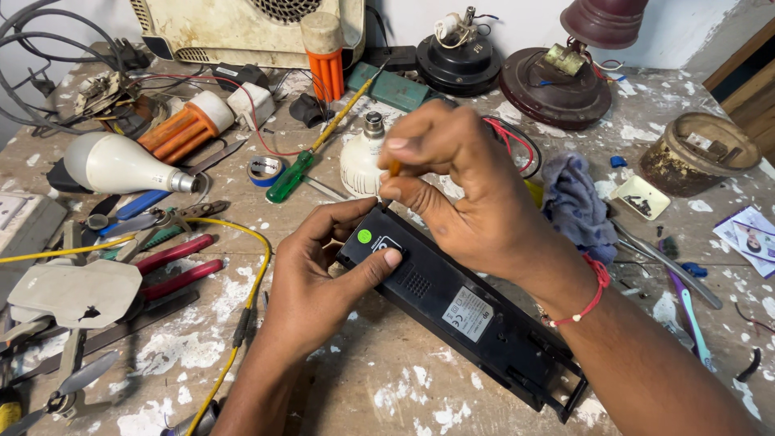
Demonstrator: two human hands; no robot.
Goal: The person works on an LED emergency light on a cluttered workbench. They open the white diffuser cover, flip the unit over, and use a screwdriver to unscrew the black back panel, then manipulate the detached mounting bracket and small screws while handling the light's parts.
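Head camera looks down on a paint-spotted workbench (387,379). At the centre of the frame lies a long black device (460,311). My left hand (323,266) is clamped on its upper end, thumb pressing the top face. Just above, my right hand (460,190) pinches a small orange tool (395,167), tip at the device's end. Farther up left lie a green screwdriver (292,175), a white bulb (121,164) and red pliers (173,266).

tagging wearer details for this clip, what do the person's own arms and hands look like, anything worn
Both forearms are bare, with no sleeves in view and no gloves. The right hand has a thin red thread bracelet tied round its wrist, with a small knot. The left hand and its wrist carry nothing: no ring, watch or band shows.
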